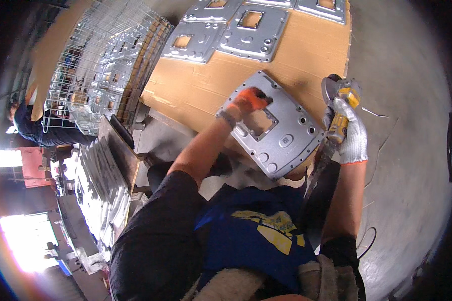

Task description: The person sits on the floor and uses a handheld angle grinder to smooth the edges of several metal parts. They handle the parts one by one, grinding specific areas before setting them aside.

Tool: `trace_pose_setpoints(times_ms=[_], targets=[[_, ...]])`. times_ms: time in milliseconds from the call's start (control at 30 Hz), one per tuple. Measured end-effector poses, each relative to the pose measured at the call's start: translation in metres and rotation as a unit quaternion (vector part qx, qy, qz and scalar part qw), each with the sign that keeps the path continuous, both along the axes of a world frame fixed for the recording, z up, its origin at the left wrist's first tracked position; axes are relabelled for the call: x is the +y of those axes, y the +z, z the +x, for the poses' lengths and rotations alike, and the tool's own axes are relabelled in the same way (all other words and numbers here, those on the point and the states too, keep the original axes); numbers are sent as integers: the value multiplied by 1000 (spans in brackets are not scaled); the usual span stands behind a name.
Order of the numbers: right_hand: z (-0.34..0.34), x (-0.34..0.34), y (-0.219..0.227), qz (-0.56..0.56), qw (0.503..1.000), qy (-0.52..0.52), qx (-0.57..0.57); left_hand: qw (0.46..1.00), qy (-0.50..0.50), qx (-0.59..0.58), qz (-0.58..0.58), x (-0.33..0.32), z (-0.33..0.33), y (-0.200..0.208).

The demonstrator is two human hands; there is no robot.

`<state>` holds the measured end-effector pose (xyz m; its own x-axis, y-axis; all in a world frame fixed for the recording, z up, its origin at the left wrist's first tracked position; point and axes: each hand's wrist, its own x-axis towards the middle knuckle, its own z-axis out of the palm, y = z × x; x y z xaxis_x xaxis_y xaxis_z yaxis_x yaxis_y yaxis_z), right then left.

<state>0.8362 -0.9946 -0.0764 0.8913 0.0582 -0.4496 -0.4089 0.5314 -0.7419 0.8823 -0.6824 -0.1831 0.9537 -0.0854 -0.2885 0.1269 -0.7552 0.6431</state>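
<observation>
A grey cast metal cover plate (286, 141) lies tilted at the near edge of the cardboard-covered table. It has a rectangular opening, bolt holes along its rim and small round bosses. My left hand (248, 102), in an orange and dark glove, is closed on the plate at the far side of that opening; some fingertips are hidden. In a white knitted glove, my right hand (354, 131) grips a yellow angle grinder (339, 125). The grinder's disc (330, 89) points away from me, just off the plate's right corner.
Several similar plates (253, 31) lie on the far part of the cardboard (306, 50). To the left stands a wire cage (93, 75) holding more metal parts. Pale stacked pieces (103, 183) are nearer on the left. Another person's dark sleeve (50, 128) shows beside the cage.
</observation>
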Motion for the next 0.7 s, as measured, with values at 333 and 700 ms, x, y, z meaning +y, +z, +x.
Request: trace_pose_setpoints(times_ms=[333, 700], targets=[[22, 27, 14, -76, 995, -4, 70, 949, 139, -2, 283, 121, 101, -19], [40, 79, 11, -221, 967, -45, 118, 882, 275, -41, 381, 281, 191, -42]])
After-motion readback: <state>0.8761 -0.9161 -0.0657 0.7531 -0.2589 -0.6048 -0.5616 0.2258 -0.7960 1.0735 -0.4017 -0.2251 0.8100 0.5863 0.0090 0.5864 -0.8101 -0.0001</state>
